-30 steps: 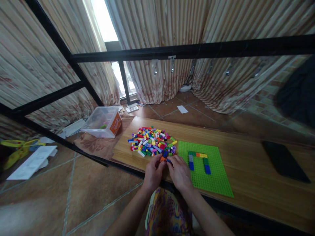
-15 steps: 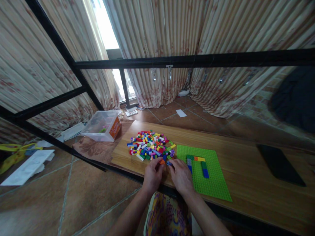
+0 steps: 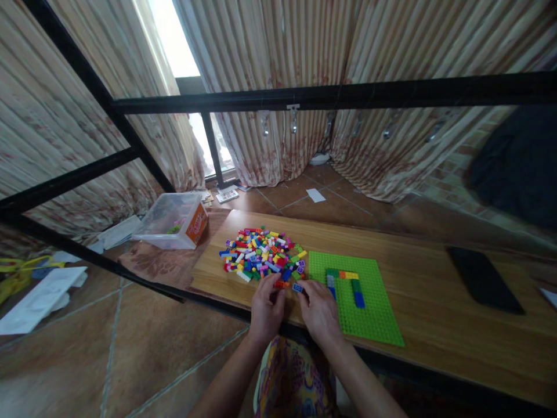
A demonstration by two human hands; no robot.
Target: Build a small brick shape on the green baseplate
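My left hand (image 3: 266, 305) is at the near edge of a heap of mixed toy bricks (image 3: 256, 252), its thumb and index finger closed around an orange brick (image 3: 281, 284). Beside it, my right hand (image 3: 319, 307) pinches a blue brick (image 3: 297, 287), studs showing. To the right of that hand lies a green baseplate (image 3: 374, 319). On the baseplate, green, orange, yellow, grey and blue bricks form a three-sided outline (image 3: 343, 274) whose near side is unfilled. My right hand covers part of the baseplate's left edge.
The wooden table (image 3: 418, 290) carries a flat black object (image 3: 483, 278) at right. A clear plastic box (image 3: 161, 223) with an orange label stands left of the table on a brown cloth (image 3: 169, 261). Black metal bars (image 3: 304, 98) cross beyond the table, before curtains.
The camera view has shifted slightly. My left fingers have shifted a little on the orange brick, showing more of it; the blue brick stays in my right hand.
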